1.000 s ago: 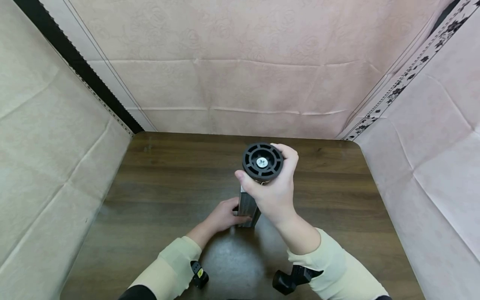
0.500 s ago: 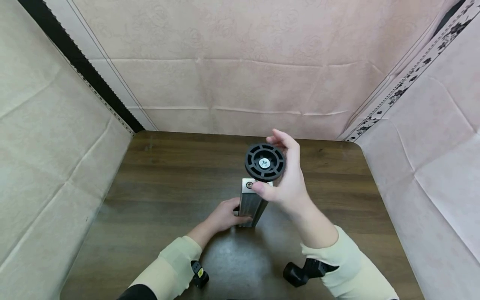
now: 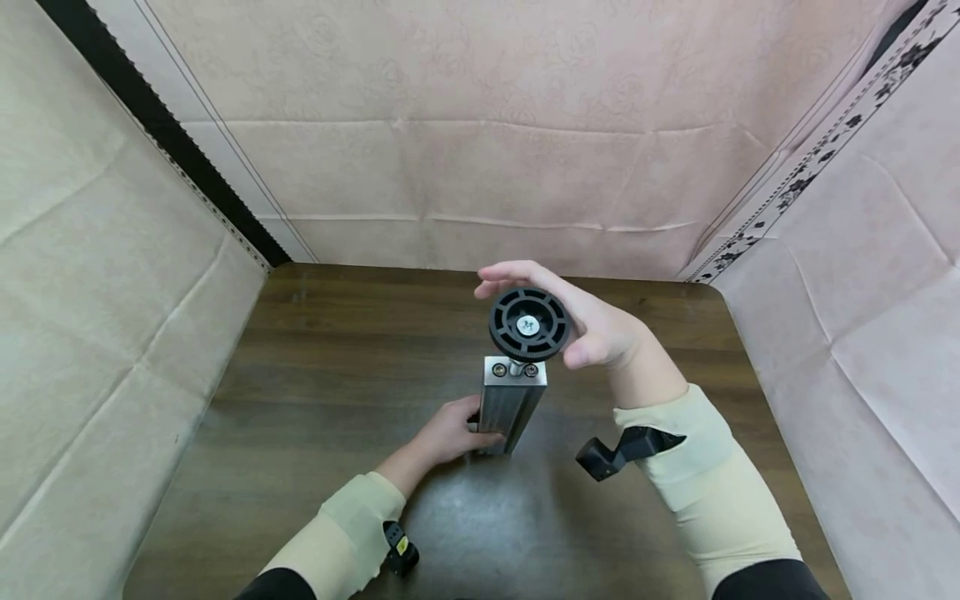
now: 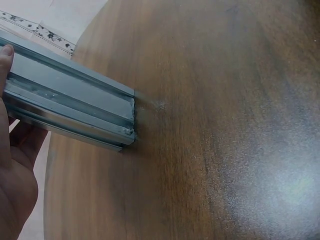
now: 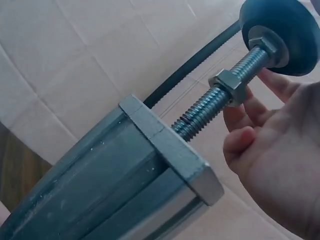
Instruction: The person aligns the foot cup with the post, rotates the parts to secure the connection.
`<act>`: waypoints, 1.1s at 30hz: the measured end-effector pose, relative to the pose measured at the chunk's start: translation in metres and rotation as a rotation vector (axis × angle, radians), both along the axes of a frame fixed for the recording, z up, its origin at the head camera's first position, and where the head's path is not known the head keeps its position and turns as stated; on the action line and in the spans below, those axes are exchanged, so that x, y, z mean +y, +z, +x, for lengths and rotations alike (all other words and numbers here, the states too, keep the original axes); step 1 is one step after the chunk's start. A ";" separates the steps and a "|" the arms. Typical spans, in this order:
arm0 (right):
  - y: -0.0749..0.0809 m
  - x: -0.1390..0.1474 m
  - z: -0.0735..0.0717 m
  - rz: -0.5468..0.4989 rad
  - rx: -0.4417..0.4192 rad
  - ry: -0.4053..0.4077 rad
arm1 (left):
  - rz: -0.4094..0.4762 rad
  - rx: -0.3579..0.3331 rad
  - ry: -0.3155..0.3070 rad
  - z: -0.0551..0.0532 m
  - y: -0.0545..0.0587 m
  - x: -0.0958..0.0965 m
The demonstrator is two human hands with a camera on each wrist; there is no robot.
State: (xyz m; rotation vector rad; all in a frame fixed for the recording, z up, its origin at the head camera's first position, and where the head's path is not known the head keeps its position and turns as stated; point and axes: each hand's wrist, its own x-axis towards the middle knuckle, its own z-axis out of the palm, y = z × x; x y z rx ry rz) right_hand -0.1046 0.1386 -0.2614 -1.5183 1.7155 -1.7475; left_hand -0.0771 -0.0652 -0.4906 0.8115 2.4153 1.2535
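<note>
A levelling foot (image 3: 501,325) with a round black base, face up, tops an upright slotted aluminium profile (image 3: 510,412). In the right wrist view its threaded rod (image 5: 197,115) rises from a metal end plate (image 5: 172,150), carrying a hex nut (image 5: 231,86) midway up. My left hand (image 3: 446,429) grips the profile low down, thumb in front. The left wrist view shows the profile's lower end (image 4: 75,95) at the tabletop. Beside and behind the black base, my right hand (image 3: 607,329) has loosely bent fingers, its thumb apart from the rod; whether a fingertip touches the base is unclear.
A brown wooden table (image 3: 337,350) with rounded far corners lies under the work. Pale cloth (image 3: 465,167) hangs behind it and on both sides. Each forearm wears a black camera, such as the right wrist camera (image 3: 630,450).
My right hand has let go of the levelling foot and swung outward to the right, its fingers now behind the base. The end plate has come into sight. My left hand stays put.
</note>
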 end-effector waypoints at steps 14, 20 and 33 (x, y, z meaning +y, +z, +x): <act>0.000 -0.007 -0.007 -0.041 -0.096 0.190 | 0.056 0.003 0.000 0.000 -0.002 -0.001; 0.000 -0.008 -0.005 -0.056 -0.109 0.164 | 0.062 0.004 -0.002 0.000 -0.002 0.000; -0.004 -0.009 0.000 -0.110 -0.233 0.152 | 0.018 -0.049 0.005 -0.001 -0.001 0.000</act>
